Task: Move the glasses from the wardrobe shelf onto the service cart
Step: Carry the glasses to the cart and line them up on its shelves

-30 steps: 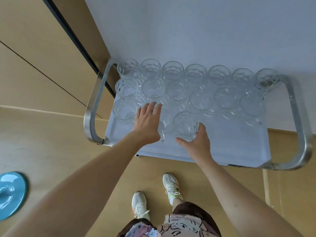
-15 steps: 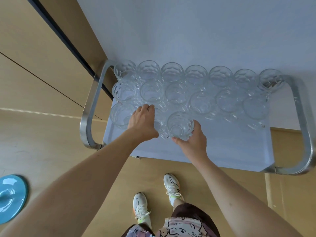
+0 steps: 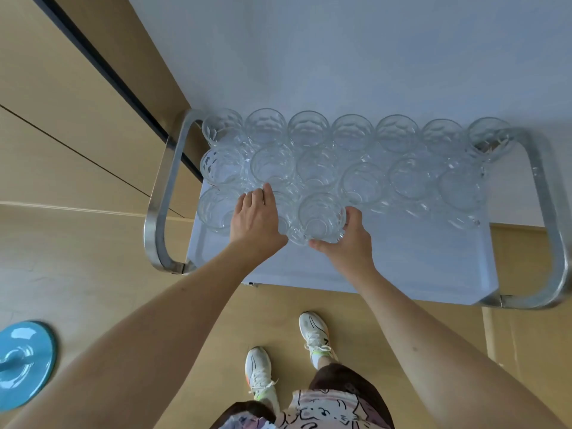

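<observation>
The service cart [image 3: 402, 267] already carries most of what can be seen of the job: a back row of seven glasses [image 3: 353, 133] stands against the wall, a second row of six sits just in front of it, and a third row is begun at the cart's left end. In that near row one glass [image 3: 213, 209] stands at the far left, a second glass [image 3: 286, 212] is half hidden under the left hand [image 3: 255, 216], and a third glass [image 3: 322, 216] is at the right hand [image 3: 348, 239]. The left hand lies over its glass with fingers reaching forward; I cannot tell whether they curl round it. The right hand grips the third glass, thumb under its near side and fingers wrapped on the right wall, seemingly settling it against its neighbour. Judging by this, placement is well advanced, with bare tray left along the near and right part for more. The wardrobe shelf is out of view, so how many glasses remain there cannot be told
</observation>
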### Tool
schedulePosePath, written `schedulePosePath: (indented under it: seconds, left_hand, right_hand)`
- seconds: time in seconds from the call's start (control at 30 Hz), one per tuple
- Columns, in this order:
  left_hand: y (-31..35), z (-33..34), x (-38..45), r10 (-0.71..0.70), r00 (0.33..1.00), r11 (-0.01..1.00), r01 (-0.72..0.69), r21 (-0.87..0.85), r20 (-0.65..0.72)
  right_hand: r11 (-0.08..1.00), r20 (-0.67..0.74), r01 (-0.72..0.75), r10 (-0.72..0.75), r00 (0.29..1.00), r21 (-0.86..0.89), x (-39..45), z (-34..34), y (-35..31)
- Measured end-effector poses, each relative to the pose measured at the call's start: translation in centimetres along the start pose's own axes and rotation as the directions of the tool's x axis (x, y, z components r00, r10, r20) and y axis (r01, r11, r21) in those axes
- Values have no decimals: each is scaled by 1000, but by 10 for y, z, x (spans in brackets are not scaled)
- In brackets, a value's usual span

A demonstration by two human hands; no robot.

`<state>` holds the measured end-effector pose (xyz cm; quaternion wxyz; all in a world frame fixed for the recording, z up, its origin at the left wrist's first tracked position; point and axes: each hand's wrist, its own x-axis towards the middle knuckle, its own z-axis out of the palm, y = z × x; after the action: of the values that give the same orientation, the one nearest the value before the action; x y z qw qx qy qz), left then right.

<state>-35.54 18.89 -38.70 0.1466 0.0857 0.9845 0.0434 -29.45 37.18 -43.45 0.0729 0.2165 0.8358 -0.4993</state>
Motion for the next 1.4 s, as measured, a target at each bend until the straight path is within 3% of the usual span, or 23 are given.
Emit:
schedulePosePath:
  seconds: [0.1,0.27,0.53,0.67,0.83,0.97,1.27,1.4]
  left_hand:
    - [0,-8,-5,46,998,999,-46,9,42]
    - [7,-39,-12,177,984,982,-178,-56,-29]
    - [42,-118,-37,437,880,893,-450,-32,-184]
    - [77,-146,-67,572,779,805,-593,-5,-257]
    - [127,-156,-115,730,633,660,-751,25,-258]
    - [176,-162,-156,830,494,524,-850,56,-260]
    - [303,-152,-246,955,176,168,-984,-55,-239]
    - [372,-136,-284,974,81,65,-995,-78,-213]
  right_hand:
    - [998,10,9,-9,1000,-58,-7,-4,-4]
    - [993,-40,14,-19,999,-120,-31,-25,-30]
    - [951,-279,79,-166,946,-298,-91,-94,-79]
    - [948,-434,21,-164,886,-317,-143,-128,-81]
    - [917,-578,-117,-137,805,-381,-211,-168,-65]
    - [922,-693,-204,-90,716,-331,-265,-200,-48]
    - [901,-864,-380,10,503,-210,-374,-282,2]
    - [885,-911,-438,38,410,-160,-418,-324,34]
